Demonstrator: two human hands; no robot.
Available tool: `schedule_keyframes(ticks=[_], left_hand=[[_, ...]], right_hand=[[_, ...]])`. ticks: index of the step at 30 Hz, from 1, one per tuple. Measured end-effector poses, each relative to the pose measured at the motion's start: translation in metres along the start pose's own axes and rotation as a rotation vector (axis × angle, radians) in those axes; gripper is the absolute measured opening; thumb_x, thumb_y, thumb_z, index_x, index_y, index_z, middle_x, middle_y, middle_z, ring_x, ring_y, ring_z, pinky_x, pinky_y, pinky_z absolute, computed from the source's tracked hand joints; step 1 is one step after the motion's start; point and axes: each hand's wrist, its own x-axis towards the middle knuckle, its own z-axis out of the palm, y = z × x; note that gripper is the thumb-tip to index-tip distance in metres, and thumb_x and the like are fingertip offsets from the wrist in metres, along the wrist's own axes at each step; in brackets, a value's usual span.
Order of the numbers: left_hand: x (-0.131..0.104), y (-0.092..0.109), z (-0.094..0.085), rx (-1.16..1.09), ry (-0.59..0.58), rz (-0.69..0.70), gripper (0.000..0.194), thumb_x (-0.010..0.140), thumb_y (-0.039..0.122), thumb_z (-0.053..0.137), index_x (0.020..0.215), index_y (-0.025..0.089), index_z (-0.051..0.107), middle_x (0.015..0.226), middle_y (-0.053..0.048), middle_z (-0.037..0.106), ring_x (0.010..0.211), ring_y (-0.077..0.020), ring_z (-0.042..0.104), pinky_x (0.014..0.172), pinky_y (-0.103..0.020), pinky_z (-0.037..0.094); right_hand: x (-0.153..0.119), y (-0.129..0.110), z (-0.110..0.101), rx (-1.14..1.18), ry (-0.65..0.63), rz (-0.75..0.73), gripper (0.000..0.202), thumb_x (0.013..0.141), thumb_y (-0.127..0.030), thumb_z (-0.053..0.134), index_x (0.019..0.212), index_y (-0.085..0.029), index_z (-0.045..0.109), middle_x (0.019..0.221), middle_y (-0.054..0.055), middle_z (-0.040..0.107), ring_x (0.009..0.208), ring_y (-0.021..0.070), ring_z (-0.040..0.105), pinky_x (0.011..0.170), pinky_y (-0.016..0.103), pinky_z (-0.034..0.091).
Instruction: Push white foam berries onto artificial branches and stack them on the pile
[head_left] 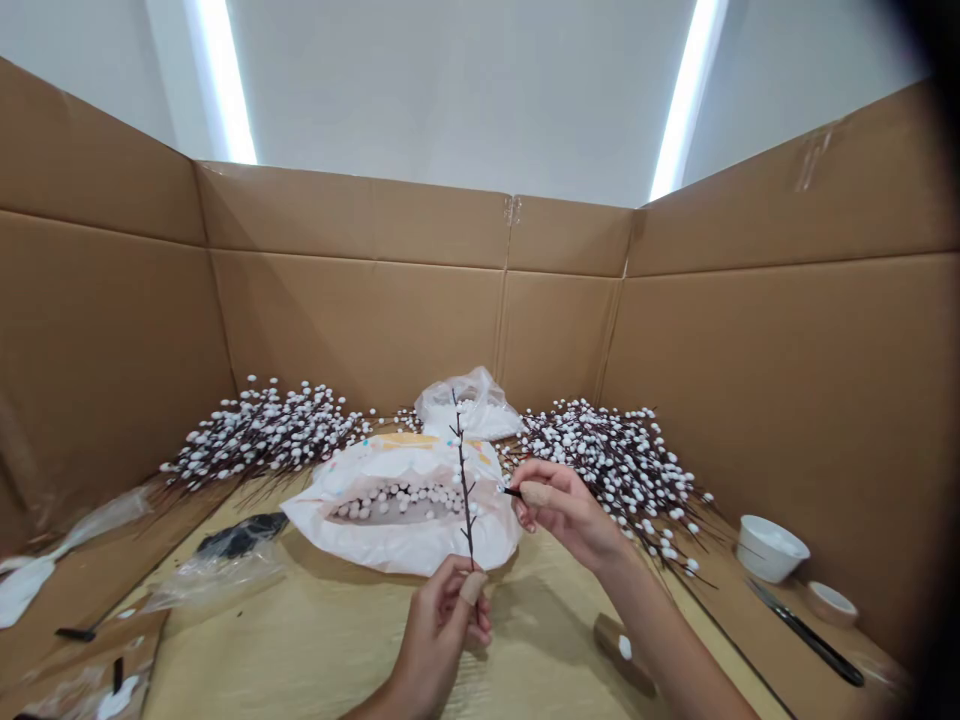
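Observation:
My left hand is closed around the lower end of a dark brown artificial twig, which stands nearly upright with short bare side stubs. To its right, my right hand pinches a small dark stick with a pale tip, pointing at the twig but a little apart from it. Tape-like wraps cover a finger or thumb on each hand. Just behind the twig lies an open white plastic bag holding many small white foam balls.
Piles of white-berried twigs lie at left and right. A clear bag of white bits sits behind. At right are a white bowl, a knife and a tape roll. Cardboard walls surround the table.

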Motion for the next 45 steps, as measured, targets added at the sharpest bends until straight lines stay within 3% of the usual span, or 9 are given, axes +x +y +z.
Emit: schedule_keyframes(ticks=[5, 17, 31, 45], left_hand=[[-0.003, 0.002, 0.003, -0.023, 0.010, -0.027, 0.031, 0.085, 0.047, 0.060, 0.082, 0.016, 0.054, 0.066, 0.000, 0.057, 0.056, -0.0097, 0.056, 0.051, -0.020, 0.049], [-0.006, 0.011, 0.004, 0.033, -0.033, -0.066, 0.026, 0.086, 0.042, 0.060, 0.086, 0.016, 0.054, 0.069, 0.000, 0.060, 0.061, -0.0117, 0.059, 0.054, -0.024, 0.053], [-0.007, 0.014, 0.006, 0.037, -0.050, -0.067, 0.025, 0.086, 0.041, 0.059, 0.087, 0.017, 0.053, 0.069, 0.000, 0.060, 0.060, -0.0122, 0.059, 0.053, -0.025, 0.054], [-0.007, 0.015, 0.006, 0.069, -0.052, -0.064, 0.025, 0.087, 0.040, 0.058, 0.084, 0.016, 0.052, 0.068, 0.000, 0.059, 0.058, -0.0121, 0.058, 0.051, -0.024, 0.053]], right_hand=[[-0.004, 0.017, -0.008, -0.295, 0.056, -0.187, 0.020, 0.082, -0.033, 0.066, 0.093, -0.017, 0.065, 0.063, 0.000, 0.061, 0.057, 0.0100, 0.052, 0.056, 0.022, 0.042], [-0.017, 0.022, -0.005, -0.835, 0.065, -0.210, 0.010, 0.084, -0.023, 0.056, 0.080, -0.017, 0.062, 0.069, 0.001, 0.059, 0.063, 0.0131, 0.054, 0.060, 0.024, 0.043], [-0.020, 0.021, -0.006, -0.943, 0.048, -0.235, 0.009, 0.085, -0.019, 0.055, 0.081, -0.017, 0.063, 0.073, 0.002, 0.064, 0.067, 0.0140, 0.058, 0.062, 0.024, 0.044], [-0.021, 0.014, -0.010, -0.811, 0.107, -0.224, 0.009, 0.083, -0.024, 0.060, 0.082, -0.016, 0.065, 0.072, 0.002, 0.062, 0.065, 0.0129, 0.056, 0.060, 0.023, 0.044]])
